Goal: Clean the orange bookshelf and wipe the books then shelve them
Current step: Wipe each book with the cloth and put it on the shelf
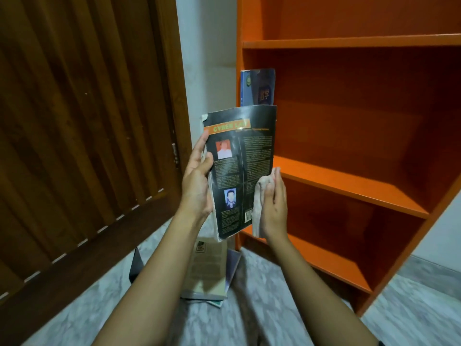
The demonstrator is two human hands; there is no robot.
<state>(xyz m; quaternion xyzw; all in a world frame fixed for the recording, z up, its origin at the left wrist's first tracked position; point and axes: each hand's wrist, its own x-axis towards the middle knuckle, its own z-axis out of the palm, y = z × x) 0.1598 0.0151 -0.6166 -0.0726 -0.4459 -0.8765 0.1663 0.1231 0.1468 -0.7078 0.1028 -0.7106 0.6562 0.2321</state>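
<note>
Grey stone floor [262, 295] holds a small pile of books [208, 270] just under the arms. Higher up, the left hand [197, 181] grips the black book [239, 171] by its side edge, and the right hand [273, 208] holds a pale cloth [259, 196] against the book's back cover. Behind them, two blue books [259, 88] stand at the left end of a shelf in the orange bookshelf [349, 186].
</note>
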